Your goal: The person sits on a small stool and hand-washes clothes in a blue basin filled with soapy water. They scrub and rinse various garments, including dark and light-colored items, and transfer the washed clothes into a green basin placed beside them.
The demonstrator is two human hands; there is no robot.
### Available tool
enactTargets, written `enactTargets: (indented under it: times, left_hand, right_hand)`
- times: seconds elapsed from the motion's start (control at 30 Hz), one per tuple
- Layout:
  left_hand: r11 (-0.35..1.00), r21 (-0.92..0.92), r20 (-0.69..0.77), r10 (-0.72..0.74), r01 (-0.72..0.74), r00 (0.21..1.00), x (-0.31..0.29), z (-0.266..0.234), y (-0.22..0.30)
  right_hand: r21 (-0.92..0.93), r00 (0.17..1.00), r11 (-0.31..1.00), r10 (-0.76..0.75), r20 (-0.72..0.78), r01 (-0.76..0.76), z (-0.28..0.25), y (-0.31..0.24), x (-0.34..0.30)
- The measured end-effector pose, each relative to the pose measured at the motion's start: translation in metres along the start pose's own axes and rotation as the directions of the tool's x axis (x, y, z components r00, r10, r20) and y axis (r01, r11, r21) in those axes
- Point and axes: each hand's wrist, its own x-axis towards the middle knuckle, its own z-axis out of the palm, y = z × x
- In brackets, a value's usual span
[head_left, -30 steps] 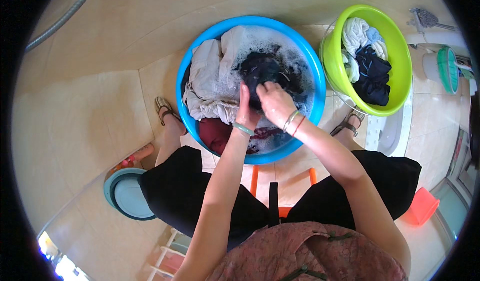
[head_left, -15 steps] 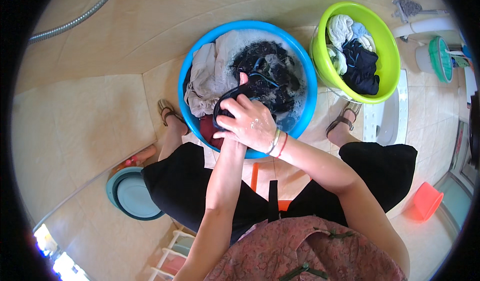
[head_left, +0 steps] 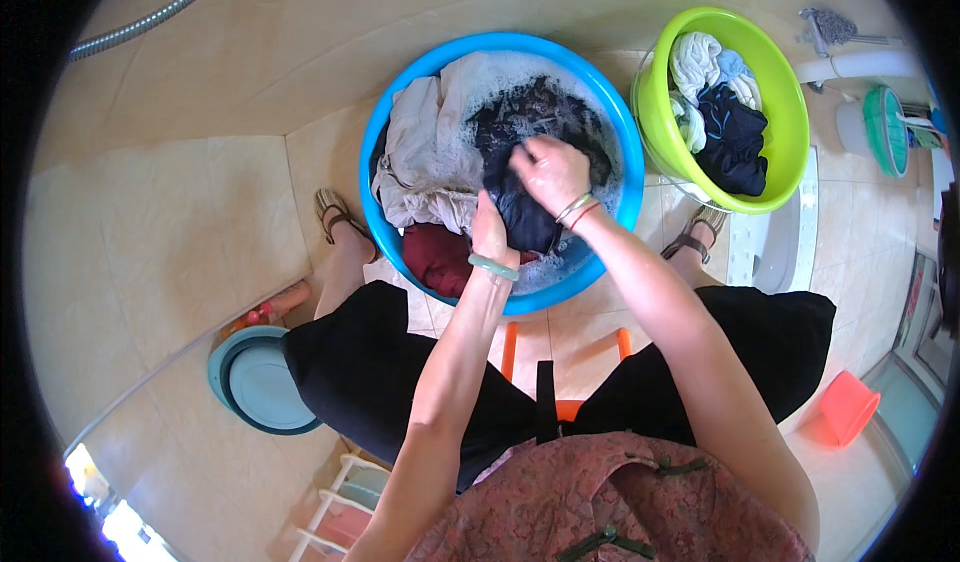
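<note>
A blue basin (head_left: 629, 197) of sudsy water stands between my feet. A dark garment (head_left: 530, 219) lies stretched in it, wet and partly under foam. My left hand (head_left: 488, 230), with a green bangle at its wrist, grips the garment's left edge; its thumb shows, while the other fingers are hidden by cloth. My right hand (head_left: 556, 174) is closed on the upper part of the same garment, its fingertips blurred by motion. Beside them in the basin are a pale beige garment (head_left: 415, 152) on the left and a dark red cloth (head_left: 437, 259) near the front.
A lime-green bucket (head_left: 795, 132) with white, light blue and dark clothes stands at the right. Past it is a white squat-toilet pan (head_left: 775, 252). A grey-blue basin (head_left: 272, 387) sits at my left, and a coral-coloured tub (head_left: 850, 407) lies at the far right. A metal hose (head_left: 150, 22) hangs upper left.
My hands were crossed together over the basin's front with a dark loop of cloth. They have now separated, the right hand moving up and right, and the garment is spread between them.
</note>
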Motion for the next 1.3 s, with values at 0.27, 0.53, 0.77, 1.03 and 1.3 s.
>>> enactTargets:
  times: [0.27,0.53,0.77,1.03,1.3]
  left_hand:
    - [0.755,0.56,0.202,0.275,-0.341,0.94,0.029,-0.039,0.005]
    - [0.043,0.988,0.142,0.079,-0.145,0.987,0.064,-0.039,-0.011]
    - [0.184,0.969,0.147,0.095,-0.162,0.985,0.133,-0.094,-0.036]
    - [0.98,0.191,0.086,-0.076,0.059,0.993,0.048,-0.033,-0.006]
    - [0.892,0.055,0.407,-0.429,0.448,0.806,0.03,-0.016,0.043]
  right_hand:
    - [-0.064,0.991,0.992,0.115,0.07,-0.11,-0.002,0.053,-0.03]
    - [-0.372,0.834,0.926,0.154,0.53,0.066,0.045,0.07,-0.055]
    - [-0.318,0.743,0.94,0.302,0.597,-0.126,0.096,0.101,-0.048]
    - [0.02,0.968,0.999,-0.053,0.246,0.049,0.005,-0.001,-0.026]
    - [0.293,0.863,0.865,-0.47,0.184,0.408,-0.068,-0.093,-0.049]
